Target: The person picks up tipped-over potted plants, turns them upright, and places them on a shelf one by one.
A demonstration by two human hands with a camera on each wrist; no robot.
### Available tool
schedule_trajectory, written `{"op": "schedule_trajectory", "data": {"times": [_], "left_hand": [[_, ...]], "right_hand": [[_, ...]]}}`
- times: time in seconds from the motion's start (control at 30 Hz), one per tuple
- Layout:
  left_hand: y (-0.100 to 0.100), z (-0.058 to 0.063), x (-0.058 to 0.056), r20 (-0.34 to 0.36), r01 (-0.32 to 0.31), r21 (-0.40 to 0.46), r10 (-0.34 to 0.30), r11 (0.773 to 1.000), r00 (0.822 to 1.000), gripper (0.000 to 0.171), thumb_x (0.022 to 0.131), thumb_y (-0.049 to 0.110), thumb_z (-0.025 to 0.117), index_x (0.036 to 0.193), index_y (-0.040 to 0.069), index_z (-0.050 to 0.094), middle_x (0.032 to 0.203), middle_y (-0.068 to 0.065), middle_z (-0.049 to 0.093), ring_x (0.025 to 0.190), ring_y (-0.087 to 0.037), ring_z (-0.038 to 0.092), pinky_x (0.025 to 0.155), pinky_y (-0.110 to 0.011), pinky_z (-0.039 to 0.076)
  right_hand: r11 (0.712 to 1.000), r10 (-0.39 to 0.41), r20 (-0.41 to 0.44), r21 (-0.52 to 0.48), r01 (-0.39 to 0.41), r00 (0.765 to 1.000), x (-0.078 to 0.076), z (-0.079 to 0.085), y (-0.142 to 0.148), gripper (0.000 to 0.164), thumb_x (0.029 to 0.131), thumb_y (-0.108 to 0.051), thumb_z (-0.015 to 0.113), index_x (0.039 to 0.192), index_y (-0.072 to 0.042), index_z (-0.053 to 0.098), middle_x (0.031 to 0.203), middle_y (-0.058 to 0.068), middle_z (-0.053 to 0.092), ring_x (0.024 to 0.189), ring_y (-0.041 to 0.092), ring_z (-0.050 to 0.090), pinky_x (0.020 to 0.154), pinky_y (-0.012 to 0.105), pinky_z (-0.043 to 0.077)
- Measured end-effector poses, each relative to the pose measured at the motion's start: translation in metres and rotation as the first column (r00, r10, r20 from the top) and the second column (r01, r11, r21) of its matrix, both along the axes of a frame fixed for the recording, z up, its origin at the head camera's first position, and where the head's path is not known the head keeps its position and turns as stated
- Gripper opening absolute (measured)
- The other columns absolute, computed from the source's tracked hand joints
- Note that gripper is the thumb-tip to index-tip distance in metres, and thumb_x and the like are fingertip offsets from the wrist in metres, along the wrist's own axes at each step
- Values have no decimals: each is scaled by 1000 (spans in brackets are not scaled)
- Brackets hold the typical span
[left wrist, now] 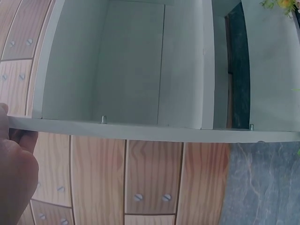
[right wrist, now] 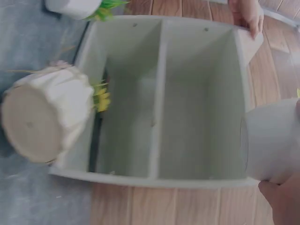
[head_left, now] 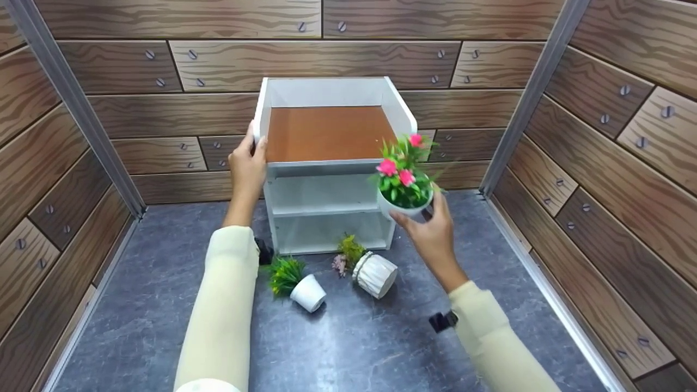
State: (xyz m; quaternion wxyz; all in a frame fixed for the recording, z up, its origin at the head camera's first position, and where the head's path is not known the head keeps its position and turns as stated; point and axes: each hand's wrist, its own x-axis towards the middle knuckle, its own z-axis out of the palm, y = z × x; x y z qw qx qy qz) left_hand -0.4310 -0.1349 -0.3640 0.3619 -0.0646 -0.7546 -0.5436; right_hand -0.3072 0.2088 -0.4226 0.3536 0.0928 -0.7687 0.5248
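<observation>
White pot upright in our right hand's pinch; our left hand grips the shelf, behind and left.

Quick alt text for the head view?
A person's right hand holds a pink flowering potted plant near the right side of a white shelf unit; the left hand grips its left wall. In front, a small potted plant and a larger potted plant lie tipped over on the floor.

The cabinet is white, its top panel orange-brown; a white pot shows pink flowers and green leaves; the floor is marbled grey, the walls brown wood-grain.
</observation>
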Motion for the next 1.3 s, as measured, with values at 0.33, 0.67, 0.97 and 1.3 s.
{"op": "schedule_trajectory", "data": {"times": [0.33,0.67,0.97,1.3], "left_hand": [[0,3,0,-18,-8,-15,8,1000,1000,46,101,11,61,145,2,53,132,-24,63,118,-31,64,101,-44,51],[1,1,0,-18,-5,16,6,1000,1000,46,100,9,60,145,4,53,131,-25,63,116,-31,64,100,-43,52],[2,2,-1,-13,-25,22,25,999,1000,45,99,7,61,143,2,55,130,-26,63,113,-30,64,100,-44,52],[3,2,0,7,-34,22,34,999,999,46,97,6,61,143,5,56,131,-24,63,115,-29,64,101,-44,51]], "right_hand": [[1000,-5,-60,-3,5,998,-29,43,-26,99,70,-27,94,149,1,42,140,20,51,128,33,55,106,39,49],[999,-45,-17,4,45,999,-59,59,-37,97,74,-37,91,149,0,42,141,18,51,131,30,52,108,36,47],[995,-96,32,23,96,995,-75,64,-44,101,75,-40,88,152,1,37,145,20,50,132,33,53,109,39,46],[994,-113,103,10,113,988,-93,73,-52,103,78,-47,85,156,-4,32,152,16,45,139,27,45,115,38,38]]}}
